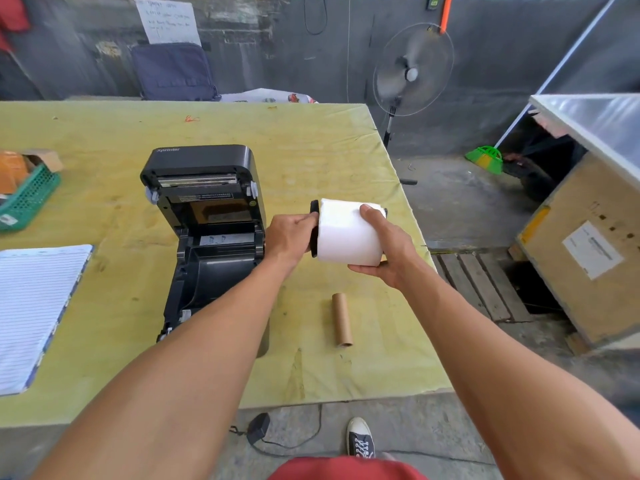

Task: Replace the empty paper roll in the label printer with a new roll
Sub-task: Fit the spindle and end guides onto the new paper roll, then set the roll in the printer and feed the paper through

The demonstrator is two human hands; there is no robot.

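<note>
A black label printer (pixel 207 233) stands on the yellow table (pixel 311 150) with its lid swung up and its paper bay bare. Just right of it I hold a full white paper roll (pixel 346 233) above the table. My right hand (pixel 384 247) wraps the roll's right end from the front. My left hand (pixel 289 237) grips the black holder flange (pixel 314 230) at the roll's left end. The empty brown cardboard core (pixel 342 319) lies on the table below the roll, nearer to me.
A lined notepad (pixel 34 306) lies at the left front. A green basket (pixel 27 199) sits at the far left. The table's right edge is close to the roll. A standing fan (pixel 412 71) and a wooden crate (pixel 588 237) are to the right.
</note>
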